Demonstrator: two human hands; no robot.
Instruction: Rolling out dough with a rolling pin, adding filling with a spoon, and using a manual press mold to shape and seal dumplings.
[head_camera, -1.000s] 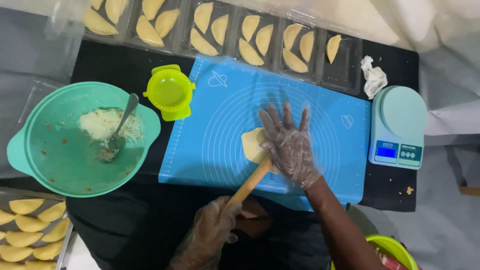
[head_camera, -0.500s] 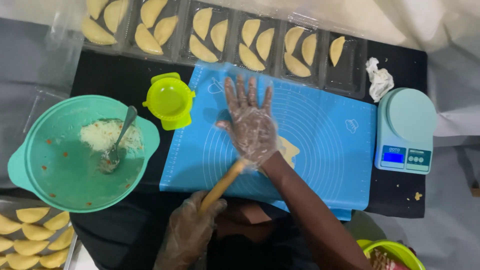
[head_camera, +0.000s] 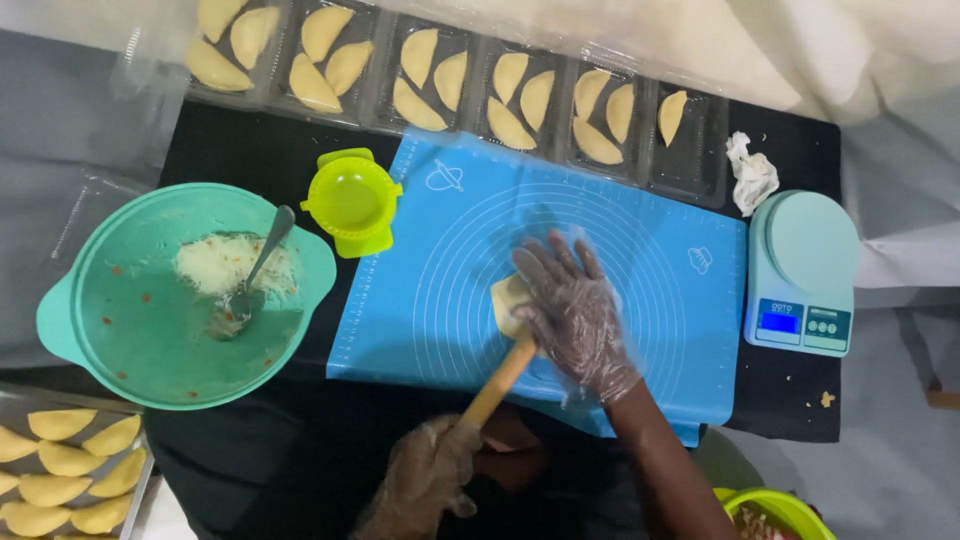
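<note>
Dough (head_camera: 506, 300): pale piece at centre of the frame, on the blue mat (head_camera: 450, 270), mostly hidden under your right hand (head_camera: 575, 315).
Right hand: gloved, fingers spread flat, pressing down on the rolling pin (head_camera: 497, 383) and the dough.
Left hand (head_camera: 425, 475): gloved, lower centre, curled around the pin's wooden handle end.
Mat: lies on a black table (head_camera: 240, 150), printed with circles.
Green press (head_camera: 352, 202): at the mat's upper left corner.
Teal bowl (head_camera: 110, 340): left, holding filling and a spoon (head_camera: 258, 272).
Scale (head_camera: 805, 272): right of the mat.
Clear trays (head_camera: 690, 165): top of the frame, holding folded pastries (head_camera: 510, 95).
More pastries lie at lower left.
</note>
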